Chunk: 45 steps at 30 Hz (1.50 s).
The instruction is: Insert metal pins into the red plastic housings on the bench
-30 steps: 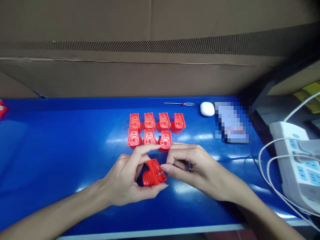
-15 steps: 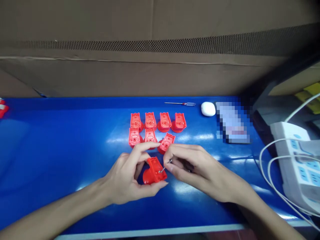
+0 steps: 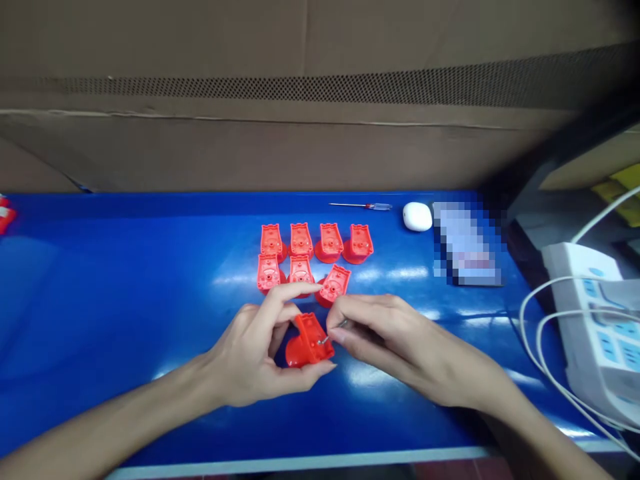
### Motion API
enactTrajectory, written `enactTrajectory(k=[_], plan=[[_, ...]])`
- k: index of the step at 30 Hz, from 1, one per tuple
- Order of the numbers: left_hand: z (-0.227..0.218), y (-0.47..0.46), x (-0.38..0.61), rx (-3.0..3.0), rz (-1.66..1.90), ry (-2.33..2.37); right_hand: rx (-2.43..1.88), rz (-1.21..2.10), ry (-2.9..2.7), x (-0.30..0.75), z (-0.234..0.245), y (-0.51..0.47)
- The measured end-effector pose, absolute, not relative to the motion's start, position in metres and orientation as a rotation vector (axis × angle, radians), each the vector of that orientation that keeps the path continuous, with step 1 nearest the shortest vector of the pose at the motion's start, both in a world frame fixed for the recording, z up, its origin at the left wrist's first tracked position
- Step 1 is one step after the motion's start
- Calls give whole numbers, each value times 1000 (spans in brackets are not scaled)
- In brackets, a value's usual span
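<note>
My left hand (image 3: 263, 353) is closed around a red plastic housing (image 3: 303, 348), tilted with its open side facing right, thumb below and fingers above. My right hand (image 3: 395, 343) pinches a thin screwdriver (image 3: 343, 323), mostly hidden by my fingers. Its metal tip end points at the housing, where a small screw (image 3: 323, 341) sits near the right edge. Whether the screw is seated in its hole I cannot tell. Just beyond my hands, a slanted red housing (image 3: 333, 285) rests on the blue table.
Several matching red housings (image 3: 301, 240) stand in two rows behind my hands. Farther back lie another screwdriver (image 3: 367, 206), a white rounded case (image 3: 417, 217) and a blurred-out phone (image 3: 467, 243). A white power strip (image 3: 595, 333) with cables occupies the right side. Cardboard (image 3: 280, 157) backs the table.
My right hand's fingers have shifted slightly and curled, so less of the screwdriver shows. My left hand and the housing stay almost still.
</note>
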<state>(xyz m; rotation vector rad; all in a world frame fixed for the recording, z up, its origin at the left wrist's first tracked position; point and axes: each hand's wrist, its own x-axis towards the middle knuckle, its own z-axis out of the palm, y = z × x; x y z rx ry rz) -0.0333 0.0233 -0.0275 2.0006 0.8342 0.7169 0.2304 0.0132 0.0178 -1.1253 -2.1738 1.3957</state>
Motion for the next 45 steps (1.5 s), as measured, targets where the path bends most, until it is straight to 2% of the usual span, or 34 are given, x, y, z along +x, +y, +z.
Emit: enactTrajectory(k=[16,36,45], plan=[[-26,25,-32,2017,696,790,-1173,1382,-2242,229,19,11],[-27,26,-32,2202,763,777,-1135,1344,-1965,256,25,30],[-27,26,-33,2265,793,791,-1324,1444,-1888,262,24,29]])
